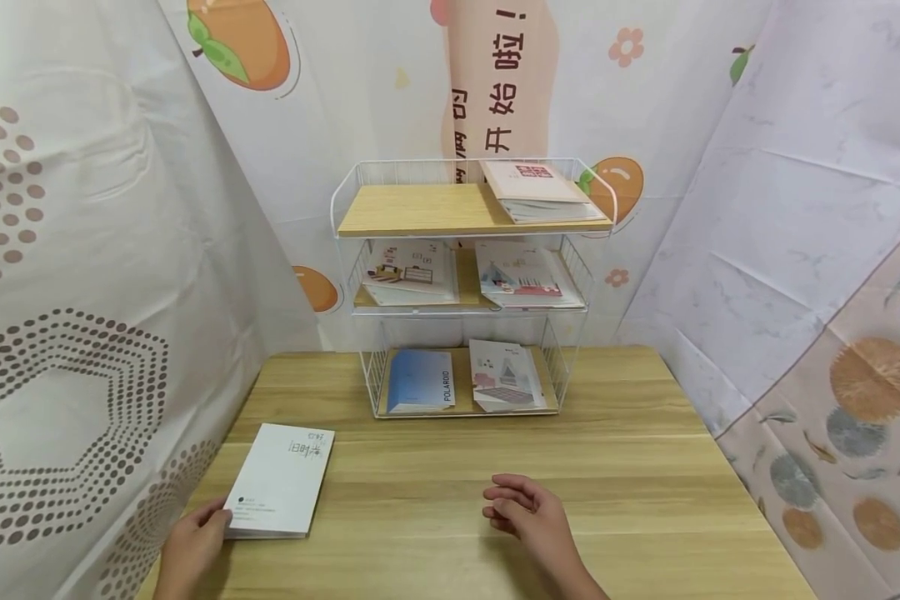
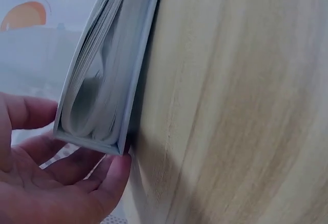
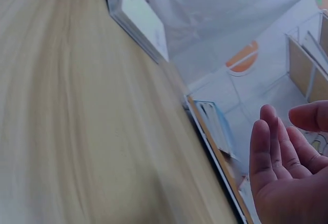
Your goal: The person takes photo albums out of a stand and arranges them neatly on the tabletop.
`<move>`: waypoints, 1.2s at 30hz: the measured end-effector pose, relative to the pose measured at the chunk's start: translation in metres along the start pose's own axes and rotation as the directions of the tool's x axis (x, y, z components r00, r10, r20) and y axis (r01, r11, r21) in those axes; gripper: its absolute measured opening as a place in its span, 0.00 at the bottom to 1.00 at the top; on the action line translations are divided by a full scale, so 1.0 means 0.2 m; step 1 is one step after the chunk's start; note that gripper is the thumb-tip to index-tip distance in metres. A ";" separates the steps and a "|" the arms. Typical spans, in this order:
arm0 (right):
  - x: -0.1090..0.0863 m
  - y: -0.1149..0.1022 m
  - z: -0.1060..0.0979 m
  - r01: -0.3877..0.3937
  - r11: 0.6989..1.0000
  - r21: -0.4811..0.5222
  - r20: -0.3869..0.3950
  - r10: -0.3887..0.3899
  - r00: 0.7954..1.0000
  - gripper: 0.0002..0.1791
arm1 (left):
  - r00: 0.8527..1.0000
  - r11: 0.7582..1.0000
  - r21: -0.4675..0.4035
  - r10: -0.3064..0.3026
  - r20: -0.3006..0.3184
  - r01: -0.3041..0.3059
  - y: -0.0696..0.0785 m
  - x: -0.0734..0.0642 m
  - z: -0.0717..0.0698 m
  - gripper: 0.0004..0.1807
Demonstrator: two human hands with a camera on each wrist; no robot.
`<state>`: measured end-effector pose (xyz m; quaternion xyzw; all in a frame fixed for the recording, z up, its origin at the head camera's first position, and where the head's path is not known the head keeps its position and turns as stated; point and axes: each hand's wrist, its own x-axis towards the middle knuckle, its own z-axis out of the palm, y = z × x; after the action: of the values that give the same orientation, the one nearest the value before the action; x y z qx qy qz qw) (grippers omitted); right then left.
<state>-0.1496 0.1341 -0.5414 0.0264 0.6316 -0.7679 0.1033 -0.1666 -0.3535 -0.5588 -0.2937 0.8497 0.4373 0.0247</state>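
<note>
A white hardcover book (image 1: 281, 475) with dark characters near its top lies on the left part of the table. My left hand (image 1: 195, 537) grips it at its near left corner. In the left wrist view the thumb is against one cover of the book (image 2: 110, 65), and the fingers (image 2: 115, 175) curl round the spine. Its bowed pages show at the end. My right hand (image 1: 528, 517) hovers over the middle of the table with nothing in it. In the right wrist view its fingers (image 3: 261, 155) are loosely bent, the thumb apart from them.
A white wire rack (image 1: 468, 310) with three wooden shelves stands at the back of the table (image 1: 420, 467). Pale booklets (image 1: 536, 187) lie on the top shelf, with several more below. A blue POLAROID booklet (image 1: 420, 379) is at bottom left. Printed cloths (image 1: 82, 208) hang around.
</note>
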 end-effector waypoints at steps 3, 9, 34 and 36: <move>-0.02 -0.03 -0.03 0.004 0.999 0.036 -0.014 -0.004 1.000 0.24 | 0.999 0.998 0.054 0.031 -0.017 -0.030 0.01 0.00 0.01 0.30; -0.04 -0.09 -0.06 -0.010 0.996 0.091 -0.027 0.012 1.000 0.25 | 0.998 0.994 0.092 0.058 -0.039 -0.054 0.01 0.02 0.02 0.27; -0.05 -0.37 -0.29 0.191 0.976 -0.105 -0.100 -0.201 0.974 0.21 | 0.891 0.900 0.081 0.436 -0.129 -0.429 0.43 -0.18 0.14 0.20; -0.05 -0.39 -0.30 0.198 0.973 -0.119 -0.102 -0.210 0.972 0.21 | 0.872 0.879 0.084 0.476 -0.117 -0.469 0.46 -0.21 0.14 0.20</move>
<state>-0.1600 0.2074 -0.4770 -0.0008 0.6763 -0.7365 -0.0112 -0.1869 -0.2709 -0.4972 -0.1052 0.9066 0.3867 -0.1321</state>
